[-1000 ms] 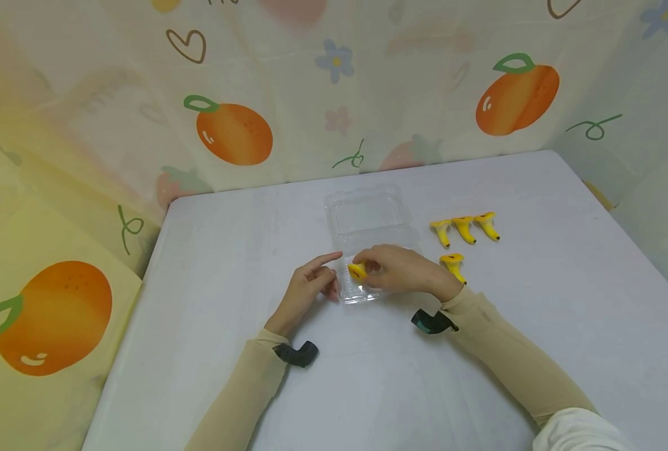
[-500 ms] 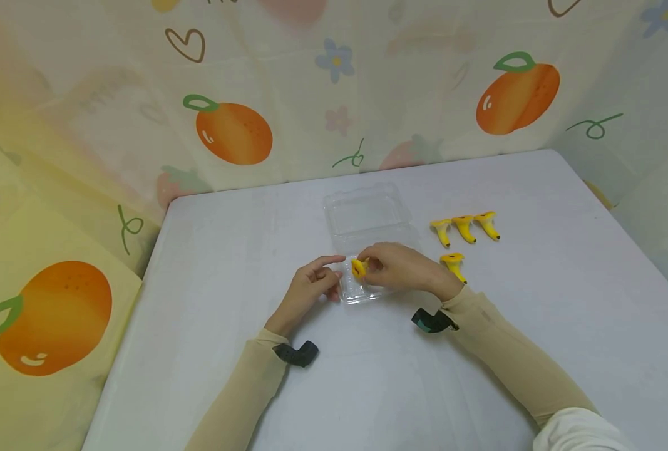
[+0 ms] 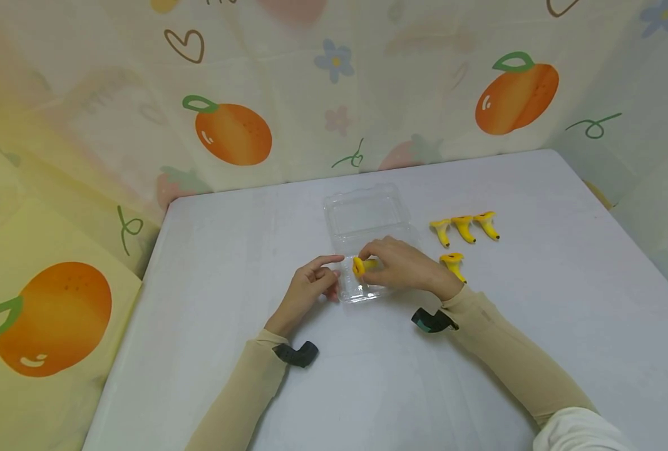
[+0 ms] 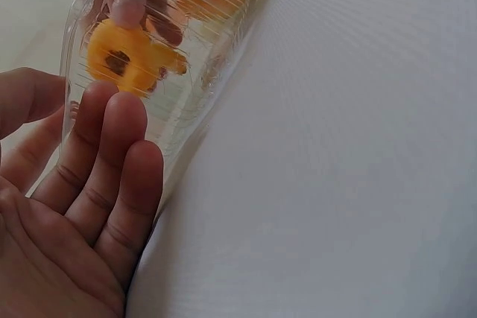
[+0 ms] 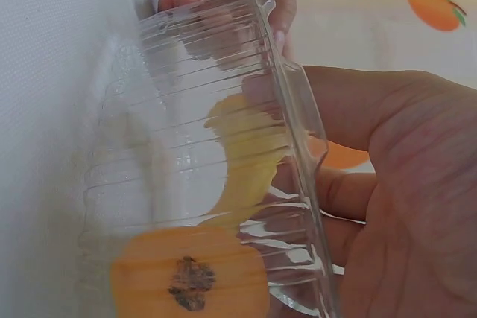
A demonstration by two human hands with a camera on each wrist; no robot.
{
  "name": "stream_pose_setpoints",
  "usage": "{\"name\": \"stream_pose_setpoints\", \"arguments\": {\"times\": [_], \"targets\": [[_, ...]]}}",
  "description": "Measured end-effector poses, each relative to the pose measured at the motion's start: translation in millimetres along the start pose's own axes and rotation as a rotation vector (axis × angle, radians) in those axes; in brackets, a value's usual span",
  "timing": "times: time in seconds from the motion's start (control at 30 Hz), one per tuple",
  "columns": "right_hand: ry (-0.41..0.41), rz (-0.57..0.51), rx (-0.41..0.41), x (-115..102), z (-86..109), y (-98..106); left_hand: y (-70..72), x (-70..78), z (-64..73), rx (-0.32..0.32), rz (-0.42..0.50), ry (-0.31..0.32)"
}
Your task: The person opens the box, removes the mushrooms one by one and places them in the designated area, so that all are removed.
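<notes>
A clear plastic clamshell box stands on the table, its lid folded back. Inside its near half, my right hand pinches a small yellow toy banana between thumb and fingers. The toy has a flared end with a dark mark, facing left. In the right wrist view the toy banana shows through the ribbed box wall. My left hand is at the box's left side, with the index finger stretched to the rim. In the left wrist view, several left fingertips rest against the outer wall.
Right of the box, three more toy bananas lie in a row, with another nearer, beside the right wrist. A white cloth covers the table. A fruit-printed curtain hangs behind.
The held toy banana has turned and shifted slightly right within the box, so more of its stem shows. The left hand has barely moved.
</notes>
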State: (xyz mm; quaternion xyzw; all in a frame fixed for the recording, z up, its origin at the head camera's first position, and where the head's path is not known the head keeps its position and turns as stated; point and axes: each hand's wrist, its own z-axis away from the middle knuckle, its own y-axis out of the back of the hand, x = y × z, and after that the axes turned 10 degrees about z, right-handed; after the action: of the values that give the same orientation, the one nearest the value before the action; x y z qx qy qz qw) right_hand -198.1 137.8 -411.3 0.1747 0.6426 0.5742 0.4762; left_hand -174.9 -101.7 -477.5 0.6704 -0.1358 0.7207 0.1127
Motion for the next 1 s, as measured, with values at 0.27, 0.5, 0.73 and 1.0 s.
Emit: {"name": "stream_pose_setpoints", "arguments": {"times": [0.27,0.5,0.73,1.0], "targets": [[-0.021,-0.073,-0.027,0.1,-0.5,0.6,-0.9,1.4,-0.1,0.000,0.010,-0.004],[-0.062,-0.100,-0.024,-0.7,0.9,1.2,-1.1,0.7,-0.2,0.001,0.028,-0.007],[-0.052,-0.151,0.010,-1.4,1.6,2.4,-0.7,0.1,0.1,-0.003,0.038,-0.014],[-0.036,-0.176,-0.001,-1.8,0.4,3.7,-0.4,-0.6,-0.5,0.000,0.020,-0.015]]}}
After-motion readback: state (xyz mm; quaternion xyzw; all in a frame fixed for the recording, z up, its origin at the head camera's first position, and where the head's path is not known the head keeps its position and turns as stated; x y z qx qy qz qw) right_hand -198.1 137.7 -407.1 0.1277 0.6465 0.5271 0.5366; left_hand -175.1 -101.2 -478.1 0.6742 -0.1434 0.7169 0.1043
